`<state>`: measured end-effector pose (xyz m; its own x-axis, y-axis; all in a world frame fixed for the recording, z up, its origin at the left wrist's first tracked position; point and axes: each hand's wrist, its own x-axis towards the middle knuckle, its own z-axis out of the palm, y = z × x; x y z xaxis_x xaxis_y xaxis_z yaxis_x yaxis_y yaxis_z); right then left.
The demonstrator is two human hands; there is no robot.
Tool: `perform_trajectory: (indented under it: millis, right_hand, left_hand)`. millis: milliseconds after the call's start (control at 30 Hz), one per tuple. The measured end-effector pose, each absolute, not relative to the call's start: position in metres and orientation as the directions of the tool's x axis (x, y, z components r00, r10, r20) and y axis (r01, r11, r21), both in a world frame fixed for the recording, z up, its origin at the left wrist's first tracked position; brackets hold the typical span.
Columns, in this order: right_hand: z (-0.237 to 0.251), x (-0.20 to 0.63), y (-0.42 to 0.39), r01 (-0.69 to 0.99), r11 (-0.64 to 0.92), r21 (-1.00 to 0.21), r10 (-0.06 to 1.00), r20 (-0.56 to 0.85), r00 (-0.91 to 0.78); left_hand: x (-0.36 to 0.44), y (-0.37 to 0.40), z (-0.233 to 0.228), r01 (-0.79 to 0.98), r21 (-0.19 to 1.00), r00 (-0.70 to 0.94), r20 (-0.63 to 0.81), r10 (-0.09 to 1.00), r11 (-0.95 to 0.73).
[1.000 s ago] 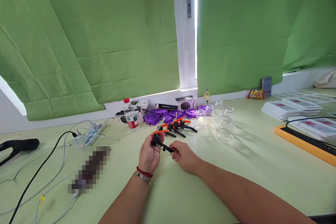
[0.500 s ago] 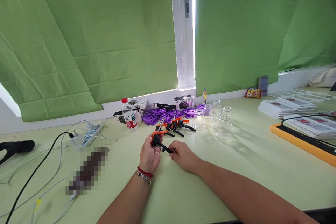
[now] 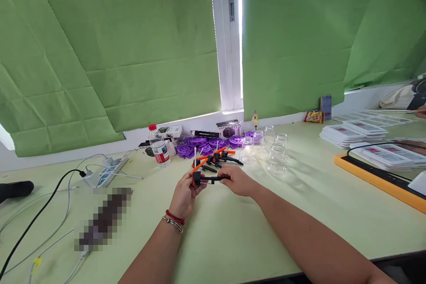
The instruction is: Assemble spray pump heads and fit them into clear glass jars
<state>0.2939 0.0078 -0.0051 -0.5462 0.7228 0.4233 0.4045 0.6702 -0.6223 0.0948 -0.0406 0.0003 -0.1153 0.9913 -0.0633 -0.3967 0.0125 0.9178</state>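
Note:
Between my hands is a black part with an orange strip and a thin pale rod (image 3: 203, 179); its exact kind I cannot tell. My left hand (image 3: 185, 193) is closed around its thick orange end. At the other end, my right hand (image 3: 238, 179) pinches the tip of the thin black stem, which lies almost level. Just beyond, several similar black and orange parts (image 3: 216, 159) rest on the table. Purple plastic pieces (image 3: 196, 145) are heaped behind them. Several clear jars (image 3: 277, 159) stand to the right of the heap.
A red-capped bottle (image 3: 159, 147) stands left of the heap, with small boxes (image 3: 229, 129) behind. Cables and a power strip (image 3: 111, 172) lie left. Stacked white cards (image 3: 354, 133) and an orange-edged board (image 3: 379, 182) are at right. Another person's hand (image 3: 421, 112) shows at the far right edge.
The held part has swung from slanting downward to nearly level, and its stem end has risen with my right hand. The view has shifted slightly. Another person's hands have appeared at the right.

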Motion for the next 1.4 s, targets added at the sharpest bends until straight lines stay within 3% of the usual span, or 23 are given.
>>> perform_trajectory:
  millis: [233,467,967,1400]
  right_hand:
    - [-0.006,0.297,0.012,0.414,0.625,-0.662,0.756,0.379,-0.535]
    - [-0.011,0.296,0.01,0.407,0.587,-0.7,0.759,0.302,-0.576]
    - [-0.012,0.291,0.004,0.353,0.562,-0.748,0.749,0.279,-0.601]
    - [-0.022,0.284,0.003,0.41,0.548,-0.729,0.786,0.281,-0.55]
  left_hand:
    - [0.098,-0.043,-0.002,-0.317,0.93,-0.058,-0.215,0.975,0.186]
    - [0.094,-0.051,0.001,-0.32,0.902,0.142,-0.255,0.956,0.288]
    - [0.102,-0.049,0.0,-0.183,0.976,-0.085,-0.139,0.987,0.122]
    - [0.101,-0.048,-0.002,-0.124,0.974,-0.103,-0.204,0.974,0.191]
